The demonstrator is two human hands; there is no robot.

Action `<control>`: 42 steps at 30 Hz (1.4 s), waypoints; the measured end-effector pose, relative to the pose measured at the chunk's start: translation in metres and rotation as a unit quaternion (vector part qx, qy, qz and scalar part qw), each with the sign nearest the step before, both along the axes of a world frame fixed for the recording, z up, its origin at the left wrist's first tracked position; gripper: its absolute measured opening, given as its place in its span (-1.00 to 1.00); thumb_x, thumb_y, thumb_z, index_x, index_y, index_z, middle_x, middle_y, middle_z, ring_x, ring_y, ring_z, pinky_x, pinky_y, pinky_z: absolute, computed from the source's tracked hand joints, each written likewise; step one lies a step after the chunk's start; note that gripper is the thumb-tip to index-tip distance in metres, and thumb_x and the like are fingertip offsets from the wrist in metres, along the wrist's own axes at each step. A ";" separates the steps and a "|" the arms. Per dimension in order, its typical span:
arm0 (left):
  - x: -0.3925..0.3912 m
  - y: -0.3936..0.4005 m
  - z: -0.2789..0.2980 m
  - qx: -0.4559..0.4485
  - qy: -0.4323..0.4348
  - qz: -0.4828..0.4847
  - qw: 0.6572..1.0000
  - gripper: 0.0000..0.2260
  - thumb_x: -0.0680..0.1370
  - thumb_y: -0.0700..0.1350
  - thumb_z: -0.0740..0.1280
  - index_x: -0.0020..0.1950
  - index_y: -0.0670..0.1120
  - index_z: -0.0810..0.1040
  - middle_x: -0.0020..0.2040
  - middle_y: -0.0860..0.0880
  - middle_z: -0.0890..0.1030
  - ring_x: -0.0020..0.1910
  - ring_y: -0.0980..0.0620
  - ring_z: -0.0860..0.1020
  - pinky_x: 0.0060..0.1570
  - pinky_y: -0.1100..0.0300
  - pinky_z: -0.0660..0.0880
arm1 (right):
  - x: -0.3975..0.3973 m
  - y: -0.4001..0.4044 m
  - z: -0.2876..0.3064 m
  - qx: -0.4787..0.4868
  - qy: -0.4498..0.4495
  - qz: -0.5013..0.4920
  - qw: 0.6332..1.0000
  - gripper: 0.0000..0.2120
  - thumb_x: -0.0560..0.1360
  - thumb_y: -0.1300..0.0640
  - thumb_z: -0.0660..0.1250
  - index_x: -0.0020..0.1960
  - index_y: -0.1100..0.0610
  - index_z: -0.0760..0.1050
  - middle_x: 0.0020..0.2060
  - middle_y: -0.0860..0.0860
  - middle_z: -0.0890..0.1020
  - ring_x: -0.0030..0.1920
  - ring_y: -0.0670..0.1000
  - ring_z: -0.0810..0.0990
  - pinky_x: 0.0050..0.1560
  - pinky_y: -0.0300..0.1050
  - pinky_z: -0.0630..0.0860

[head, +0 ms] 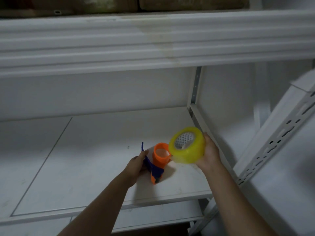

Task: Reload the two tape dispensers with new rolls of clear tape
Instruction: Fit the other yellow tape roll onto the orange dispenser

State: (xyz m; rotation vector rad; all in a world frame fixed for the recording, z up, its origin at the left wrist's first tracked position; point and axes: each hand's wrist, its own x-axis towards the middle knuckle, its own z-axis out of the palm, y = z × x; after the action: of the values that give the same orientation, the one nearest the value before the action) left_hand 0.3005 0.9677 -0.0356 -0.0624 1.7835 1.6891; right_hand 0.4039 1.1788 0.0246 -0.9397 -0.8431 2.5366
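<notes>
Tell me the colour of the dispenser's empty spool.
Orange; the spool shows best in the head view.

The roll of tape [187, 145] is a clear yellow colour, and its core [185, 139] is white with a pattern of small grey diamond shapes, like a net. The tape dispenser [157, 163] has two colours: its round spool [161, 155] is bright orange, and its handle part [154, 169] is dark blue with a little orange at the lower end. The shelf [95, 150] is plain white with some faint grey marks. The metal upright [276, 138] is white with a row of dark holes. The beam above [153, 40] is white with a yellowish stain [162, 43]. The boxes on top [187, 3] are brown.
</notes>
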 end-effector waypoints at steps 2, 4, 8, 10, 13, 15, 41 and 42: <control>-0.003 0.000 0.004 -0.009 0.015 0.002 1.000 -0.72 0.56 0.04 0.32 -0.13 -0.19 0.54 -0.21 -0.18 0.61 -0.16 -0.13 0.59 0.08 -0.05 0.53 | 0.001 0.001 0.001 -0.036 0.038 0.001 0.999 -0.42 0.59 -0.21 0.10 0.30 0.26 0.46 0.15 0.27 0.59 0.16 0.24 0.54 0.16 0.17 0.47; -0.010 -0.003 0.007 -0.023 0.039 0.021 0.999 -0.72 0.51 0.04 0.37 -0.16 -0.18 0.52 -0.20 -0.17 0.57 -0.19 -0.10 0.56 0.06 -0.03 0.54 | 0.002 -0.001 -0.003 -0.037 0.050 0.011 0.998 -0.36 0.52 -0.30 0.17 0.26 0.24 0.51 0.15 0.29 0.61 0.20 0.26 0.55 0.25 0.20 0.45; -0.020 -0.010 0.009 -0.056 0.067 0.025 0.996 -0.65 0.49 0.10 0.40 -0.15 -0.20 0.50 -0.25 -0.15 0.51 -0.22 -0.09 0.51 -0.06 0.02 0.51 | 0.004 -0.012 -0.010 -0.011 0.069 0.026 0.997 -0.40 0.52 -0.26 0.21 0.23 0.24 0.54 0.08 0.25 0.65 0.10 0.20 0.63 0.17 0.13 0.55; -0.021 -0.011 0.010 -0.077 0.077 0.018 0.994 -0.61 0.49 0.15 0.38 -0.19 -0.19 0.49 -0.25 -0.16 0.51 -0.23 -0.09 0.50 -0.10 0.05 0.50 | 0.003 -0.016 -0.013 -0.011 0.096 0.035 0.995 -0.54 0.56 -0.16 0.20 0.09 0.23 0.58 -0.09 0.20 0.68 -0.11 0.11 0.69 -0.11 -0.02 0.64; -0.020 -0.008 0.008 -0.133 0.124 -0.004 0.983 -0.56 0.52 0.22 0.30 -0.25 -0.17 0.48 -0.31 -0.13 0.51 -0.27 -0.07 0.49 -0.16 0.09 0.46 | 0.004 -0.021 -0.016 -0.006 0.114 0.028 0.993 -0.64 0.58 -0.06 0.20 0.03 0.23 0.56 -0.17 0.16 0.68 -0.18 0.07 0.69 -0.21 -0.08 0.63; -0.018 -0.005 0.008 -0.210 0.186 -0.033 0.959 -0.52 0.56 0.23 0.20 -0.28 -0.15 0.50 -0.35 -0.09 0.52 -0.27 -0.09 0.49 -0.20 0.09 0.42 | 0.004 -0.023 -0.016 -0.006 0.117 0.025 0.993 -0.59 0.53 -0.09 0.27 0.16 0.24 0.53 -0.01 0.20 0.65 0.01 0.13 0.64 0.07 0.04 0.60; 0.033 0.021 0.049 -0.114 0.560 -0.122 0.812 -0.87 0.55 -0.17 0.29 -0.19 -0.14 0.48 -0.32 0.11 0.46 -0.30 0.19 0.44 -0.33 0.39 0.31 | -0.009 -0.003 -0.020 0.065 0.002 0.054 0.996 -0.56 0.49 -0.07 0.29 0.24 0.17 0.54 0.16 0.16 0.61 0.17 0.17 0.58 0.05 0.06 0.57; 0.030 0.018 0.051 -0.116 0.561 -0.114 0.812 -0.88 0.54 -0.14 0.27 -0.20 -0.11 0.48 -0.31 0.09 0.48 -0.30 0.16 0.44 -0.33 0.33 0.32 | -0.008 0.000 -0.019 0.084 -0.016 0.074 0.994 -0.66 0.50 -0.03 0.29 0.16 0.16 0.55 0.07 0.13 0.62 0.07 0.14 0.60 -0.06 0.02 0.58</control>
State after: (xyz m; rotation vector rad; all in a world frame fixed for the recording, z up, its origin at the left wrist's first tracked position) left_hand 0.3302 0.9857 0.0152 1.2329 2.6483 1.3583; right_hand 0.3962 1.1783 0.0056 -0.8974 -1.1567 2.5284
